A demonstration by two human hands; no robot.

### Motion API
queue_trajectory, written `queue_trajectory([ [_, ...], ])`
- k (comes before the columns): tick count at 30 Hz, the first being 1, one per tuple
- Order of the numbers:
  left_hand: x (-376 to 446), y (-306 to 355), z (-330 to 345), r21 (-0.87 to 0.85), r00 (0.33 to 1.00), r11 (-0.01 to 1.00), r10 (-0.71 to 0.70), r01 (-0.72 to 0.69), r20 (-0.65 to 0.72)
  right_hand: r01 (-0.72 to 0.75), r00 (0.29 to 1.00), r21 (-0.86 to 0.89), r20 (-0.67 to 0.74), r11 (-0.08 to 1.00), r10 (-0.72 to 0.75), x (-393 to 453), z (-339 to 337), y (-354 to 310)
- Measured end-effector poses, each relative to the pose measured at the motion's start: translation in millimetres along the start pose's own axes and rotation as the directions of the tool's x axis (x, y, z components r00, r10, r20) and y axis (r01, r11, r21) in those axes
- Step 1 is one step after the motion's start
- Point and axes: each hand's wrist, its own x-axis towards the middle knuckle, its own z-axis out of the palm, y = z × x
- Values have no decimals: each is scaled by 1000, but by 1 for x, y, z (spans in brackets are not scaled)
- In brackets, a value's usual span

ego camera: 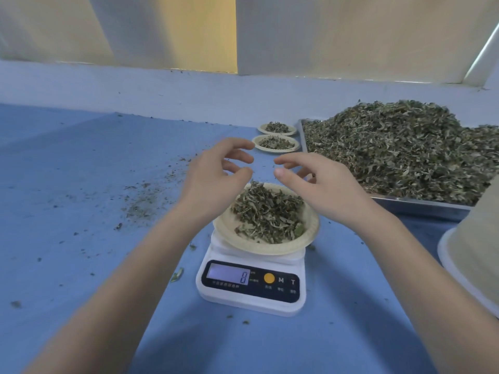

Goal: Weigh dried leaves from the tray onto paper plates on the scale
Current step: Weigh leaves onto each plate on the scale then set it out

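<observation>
Grip: left hand and right hand hover spread, holding nothing
Leaves: heaped on plate atop scale; tray right
Risk: we judge brushing the heap spills leaves, or nudging the plate skews the reading

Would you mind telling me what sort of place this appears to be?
Probably a small herb or tea packing workbench. A metal tray heaped with dried leaves sits on a blue table, beside a digital scale and filled paper plates.
</observation>
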Motion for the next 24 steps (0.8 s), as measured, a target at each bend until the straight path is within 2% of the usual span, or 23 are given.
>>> queue_trajectory([
  [5, -4, -8, 5, 48, 997, 999, 2, -6, 77, 8, 991, -25, 131, 1000, -5, -3, 0, 2],
  [9, -5, -18, 3, 66, 998, 998, -23, 19, 57, -22, 993, -47, 111, 999, 27, -2, -5, 8],
  [11, -5, -22, 3, 50, 998, 997, -56, 55, 11, -3, 996, -133, 92, 991, 15, 3, -1, 5],
  [13, -4, -24, 3, 11, 993, 995, -102, 103, -63, 54, 989, -268, 150, 962, -13, 12, 9, -5],
  [15, -2, -27, 3, -37, 979, 988, -155, 151, -131, 123, 972, -420, 233, 899, -24, 22, 26, -18],
  [19, -2, -33, 0, -138, 948, 970, -226, 199, -223, 178, 970, -654, 244, 736, -18, 36, 47, -30],
  [21, -2, -36, 0, -178, 935, 963, -245, 204, -257, 222, 957, -682, 289, 697, -22, 41, 48, -31],
  [24, 0, -35, 1, -208, 918, 954, -270, 215, -291, 241, 944, -598, 329, 764, -41, 48, 39, -34],
])
